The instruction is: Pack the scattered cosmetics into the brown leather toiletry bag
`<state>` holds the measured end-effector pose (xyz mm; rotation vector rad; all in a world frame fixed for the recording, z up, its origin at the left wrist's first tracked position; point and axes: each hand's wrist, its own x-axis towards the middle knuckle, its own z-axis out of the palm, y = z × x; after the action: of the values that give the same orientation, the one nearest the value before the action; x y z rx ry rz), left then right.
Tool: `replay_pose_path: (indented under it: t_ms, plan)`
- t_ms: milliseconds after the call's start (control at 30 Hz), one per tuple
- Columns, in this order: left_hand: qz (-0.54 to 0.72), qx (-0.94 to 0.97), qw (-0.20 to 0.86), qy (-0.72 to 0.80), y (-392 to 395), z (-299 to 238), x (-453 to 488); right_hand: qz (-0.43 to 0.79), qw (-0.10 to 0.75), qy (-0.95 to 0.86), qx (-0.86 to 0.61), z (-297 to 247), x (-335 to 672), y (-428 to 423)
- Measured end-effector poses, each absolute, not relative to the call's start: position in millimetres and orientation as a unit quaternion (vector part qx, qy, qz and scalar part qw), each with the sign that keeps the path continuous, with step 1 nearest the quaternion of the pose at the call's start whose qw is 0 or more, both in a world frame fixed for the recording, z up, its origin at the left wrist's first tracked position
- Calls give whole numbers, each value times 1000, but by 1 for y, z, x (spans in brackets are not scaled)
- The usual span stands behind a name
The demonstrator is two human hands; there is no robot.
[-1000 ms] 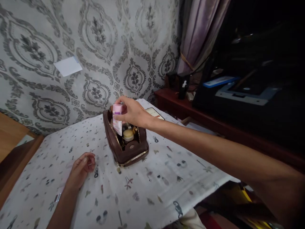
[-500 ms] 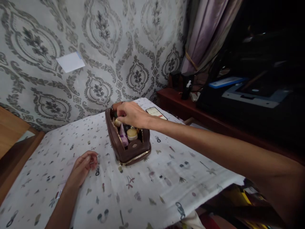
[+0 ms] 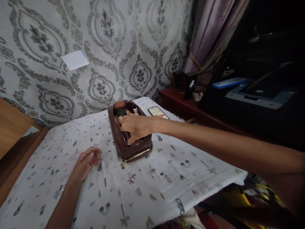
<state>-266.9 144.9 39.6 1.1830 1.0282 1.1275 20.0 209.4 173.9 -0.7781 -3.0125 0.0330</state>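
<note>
A brown leather zip pouch (image 3: 134, 150) stands unzipped on a white patterned tablecloth (image 3: 166, 173). Small jars and bottles show at its far end (image 3: 125, 112). My right hand (image 3: 136, 126) reaches across from the right and lies over the pouch's near half. Its fingers curl down into the opening, and whatever they touch or grip is hidden. My left hand (image 3: 86, 161) rests on the cloth to the left of the pouch, apart from it. Its fingers are loosely curled with nothing in them.
A phone (image 3: 158, 112) lies on the cloth just behind the pouch. To the right stands a dark red shelf (image 3: 177, 99) with small bottles and a printer (image 3: 257, 95). A patterned wall with a white paper note (image 3: 75, 59) closes the back. The table's near right edge drops off.
My right hand put a pink tube down into the pouch, then moved toward the pouch's near end and lowered over it. The left hand has stayed in place.
</note>
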Motion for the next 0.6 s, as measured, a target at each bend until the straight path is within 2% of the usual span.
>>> replay_pose_path:
  t_ms: [300, 600]
  plan:
    - [472, 519, 574, 422, 143, 39, -266, 20, 16, -964, -264, 166, 11, 219]
    - [470, 518, 568, 435, 144, 37, -265, -31, 0, -962, -271, 149, 4, 222]
